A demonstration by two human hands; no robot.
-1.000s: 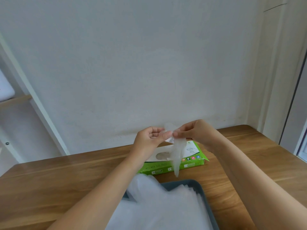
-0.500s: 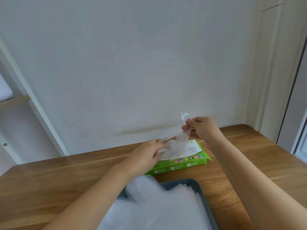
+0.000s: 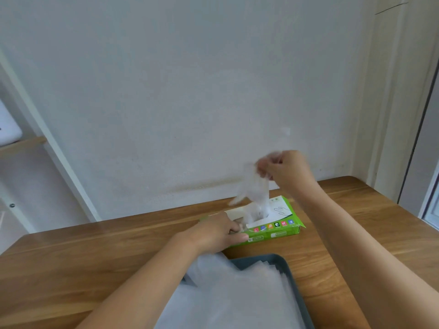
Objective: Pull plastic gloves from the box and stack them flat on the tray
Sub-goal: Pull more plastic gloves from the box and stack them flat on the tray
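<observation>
On the wooden counter (image 3: 95, 257), the left hand (image 3: 221, 231) presses the green glove box (image 3: 280, 230); the right hand (image 3: 285, 169) pinches a plastic glove (image 3: 253, 188) above it.

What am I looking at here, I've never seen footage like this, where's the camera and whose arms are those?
There is no machine here. These are a person's own two arms, filmed by a wide-angle camera worn on the head and looking down. On the wooden table lie a green glove box and a dark tray holding a stack of clear plastic gloves. The left hand presses on the box. The right hand pinches a blurred glove whose lower end is at the box's opening.
</observation>
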